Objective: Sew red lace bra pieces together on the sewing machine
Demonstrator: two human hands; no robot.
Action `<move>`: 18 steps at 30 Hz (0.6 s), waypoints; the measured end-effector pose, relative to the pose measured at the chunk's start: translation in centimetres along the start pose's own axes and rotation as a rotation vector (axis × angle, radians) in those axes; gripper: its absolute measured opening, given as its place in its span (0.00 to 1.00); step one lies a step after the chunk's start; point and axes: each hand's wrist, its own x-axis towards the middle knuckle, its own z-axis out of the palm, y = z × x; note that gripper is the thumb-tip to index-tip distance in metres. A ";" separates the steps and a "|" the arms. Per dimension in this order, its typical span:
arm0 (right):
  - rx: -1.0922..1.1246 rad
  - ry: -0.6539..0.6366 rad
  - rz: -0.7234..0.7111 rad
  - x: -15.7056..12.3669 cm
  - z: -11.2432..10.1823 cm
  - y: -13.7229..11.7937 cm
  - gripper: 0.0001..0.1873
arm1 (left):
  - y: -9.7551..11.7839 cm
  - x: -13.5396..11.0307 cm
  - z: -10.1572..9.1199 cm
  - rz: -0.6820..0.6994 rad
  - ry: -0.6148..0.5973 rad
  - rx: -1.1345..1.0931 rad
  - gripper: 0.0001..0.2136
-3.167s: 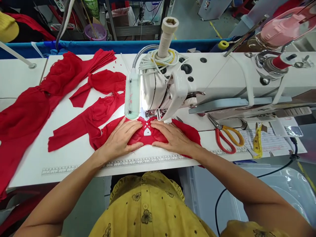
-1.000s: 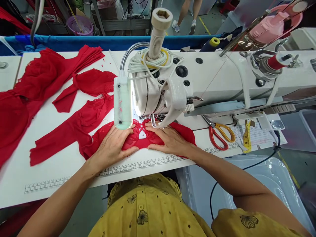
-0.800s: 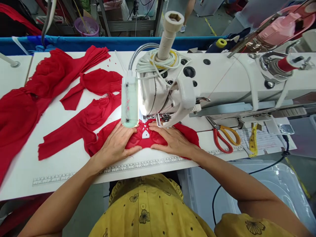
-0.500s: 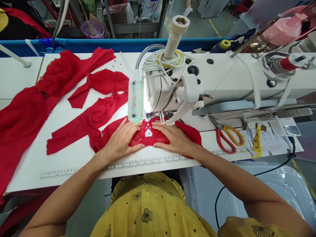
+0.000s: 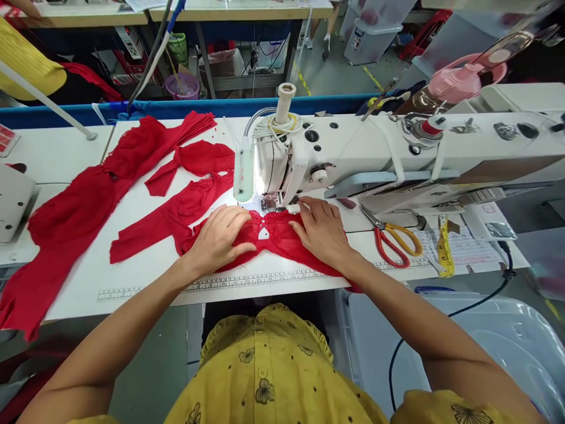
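Note:
A red lace bra [image 5: 282, 232] lies on the white table in front of the sewing machine's presser foot [image 5: 270, 203], with a small crisscross opening at its middle. On its left part rests my left hand [image 5: 220, 235], thumb spread away from the fingers. My right hand [image 5: 322, 232] lies over the right part, its thumb on the fabric. The fingertips of that hand reach up beside a small white part [image 5: 293, 208] right of the presser foot; whether they touch it I cannot tell. Both hands are open.
More red garments [image 5: 176, 218] spread over the table's left side. Right of the machine head [image 5: 276, 159] lie scissors [image 5: 392, 238] and a yellow tape measure [image 5: 445, 247]. A printed ruler [image 5: 247, 281] runs along the front edge. A clear plastic bin [image 5: 463, 341] stands below.
My hands have moved apart. The right one has shifted up and right, and the left one a little up. The head view has tilted, showing more of the floor and tables beyond.

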 end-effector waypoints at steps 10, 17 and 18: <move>-0.039 0.135 -0.121 -2.3 -4.8 -5.9 0.13 | 1.4 1.1 0.1 -0.165 -0.127 0.143 0.14; 0.684 -0.127 -0.536 -2.8 -6.8 -12.4 0.15 | 2.8 -2.3 -1.7 -0.317 0.506 -0.058 0.05; 0.762 -0.139 -0.506 -2.3 -6.2 -12.3 0.14 | 2.7 -3.1 -1.8 -0.355 0.543 -0.142 0.05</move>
